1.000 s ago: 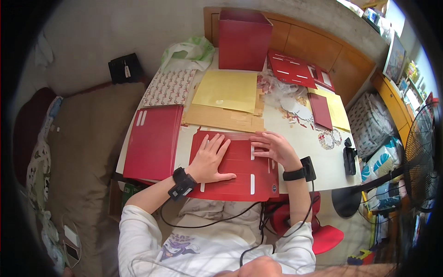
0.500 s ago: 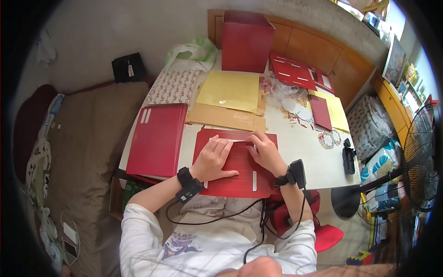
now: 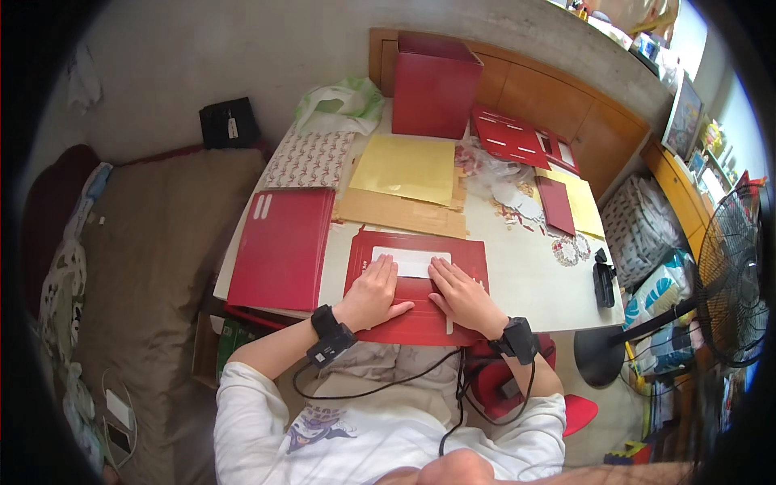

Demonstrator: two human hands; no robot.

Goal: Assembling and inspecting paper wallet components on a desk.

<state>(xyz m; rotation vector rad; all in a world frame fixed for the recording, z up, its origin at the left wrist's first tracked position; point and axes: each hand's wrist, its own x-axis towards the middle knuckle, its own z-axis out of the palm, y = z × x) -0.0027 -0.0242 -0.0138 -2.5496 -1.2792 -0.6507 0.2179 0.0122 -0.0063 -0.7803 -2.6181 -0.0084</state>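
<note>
Two hands, left and right, lie flat, thumbs spread, on a red cardboard sheet (fingertips over a white panel) at the desk's near edge; a maroon box stands at its far edge.

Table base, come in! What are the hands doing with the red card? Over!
Left hand, right hand: both palm-down on red card. White rectangle showing between them. Brown board just past card's far edge.
</note>
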